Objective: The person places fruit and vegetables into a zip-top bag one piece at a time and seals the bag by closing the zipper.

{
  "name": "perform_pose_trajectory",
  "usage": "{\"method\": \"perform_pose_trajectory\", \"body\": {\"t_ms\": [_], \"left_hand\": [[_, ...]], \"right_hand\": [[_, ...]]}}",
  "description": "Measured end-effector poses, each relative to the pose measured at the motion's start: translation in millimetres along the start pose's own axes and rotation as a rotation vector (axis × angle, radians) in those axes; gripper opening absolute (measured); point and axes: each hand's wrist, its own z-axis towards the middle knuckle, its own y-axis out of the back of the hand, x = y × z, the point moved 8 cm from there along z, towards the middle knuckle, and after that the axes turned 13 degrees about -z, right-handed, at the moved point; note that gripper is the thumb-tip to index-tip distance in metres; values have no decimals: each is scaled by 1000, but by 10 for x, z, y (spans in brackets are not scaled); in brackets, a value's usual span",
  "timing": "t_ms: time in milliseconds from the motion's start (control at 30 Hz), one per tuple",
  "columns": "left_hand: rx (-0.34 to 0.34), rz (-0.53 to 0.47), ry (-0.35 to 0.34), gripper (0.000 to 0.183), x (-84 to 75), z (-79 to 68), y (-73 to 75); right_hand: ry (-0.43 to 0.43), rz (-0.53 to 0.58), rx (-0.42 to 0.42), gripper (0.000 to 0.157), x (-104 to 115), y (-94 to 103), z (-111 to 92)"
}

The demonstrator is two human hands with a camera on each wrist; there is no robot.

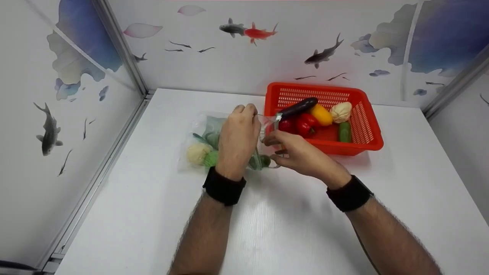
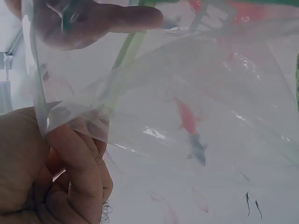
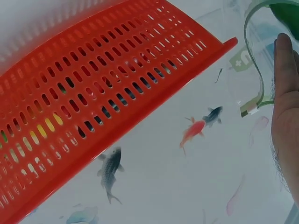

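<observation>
A clear zip bag with a green-edged mouth lies on the white table, holding a pale round vegetable and several green ones. My left hand is over the bag, its curled fingers gripping the plastic at the mouth. On the other side of the mouth is my right hand, fingers fairly straight and thumb apart, against the bag's opening. In the right wrist view the green zip strip bows out beside the straight fingers. The mouth gapes between the two hands.
A red plastic basket stands just right of the bag, close to my right hand. In it are an eggplant, red peppers, a yellow pepper, a pale knobbly vegetable and a cucumber piece. Walls close in the table's back and sides.
</observation>
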Motion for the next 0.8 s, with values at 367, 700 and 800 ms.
{"method": "perform_pose_trajectory", "body": {"t_ms": [367,700,800], "left_hand": [[-8,2,0,13,-1,-6,11],[-28,-8,-34,12,-5,-11,20],[-28,-11,-40,11,-7,-14,21]], "right_hand": [[35,-37,-76,43,-30,122,-8],[-46,-69,-158,41,-224,434,-43],[-103,-111,-156,41,-332,503,-52]]}}
